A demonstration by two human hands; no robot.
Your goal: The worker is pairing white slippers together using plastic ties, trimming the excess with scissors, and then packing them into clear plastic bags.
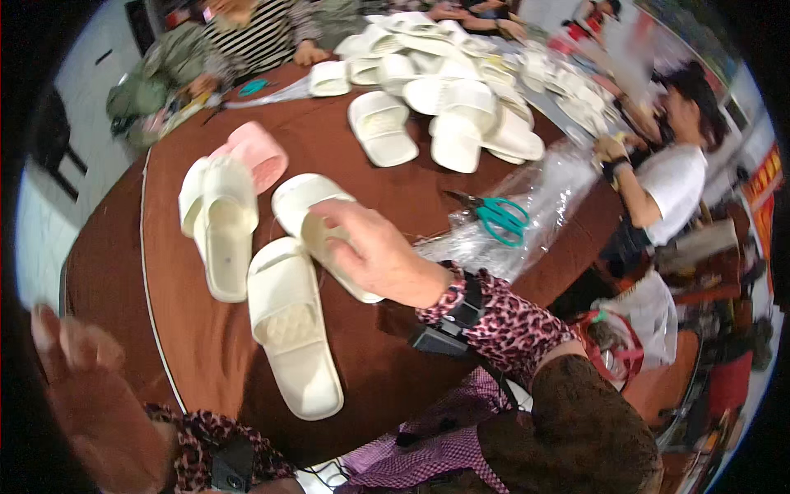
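Note:
My right hand [374,253] is bent over a white slipper [306,191] on the brown table, its fingers and thumb curled at the slipper's strap and inner edge. Part of that slipper is hidden beneath the hand. Just left of it, a matching white slipper [295,329] lies sole down, toe end away from me. At the far left my left hand [99,395] is raised off the table's edge, fingers stretched and holding nothing. Beyond the slippers, a stacked white pair [226,222] leans against a pink slipper [257,156].
A heap of white slippers [461,107] covers the table's far side. Teal-handled scissors [502,221] lie on clear plastic bags [535,239] at right. Another teal-handled pair of scissors [253,86] sits at the far left. Several people work around the table [197,346]. A plastic bag [646,317] stands lower right.

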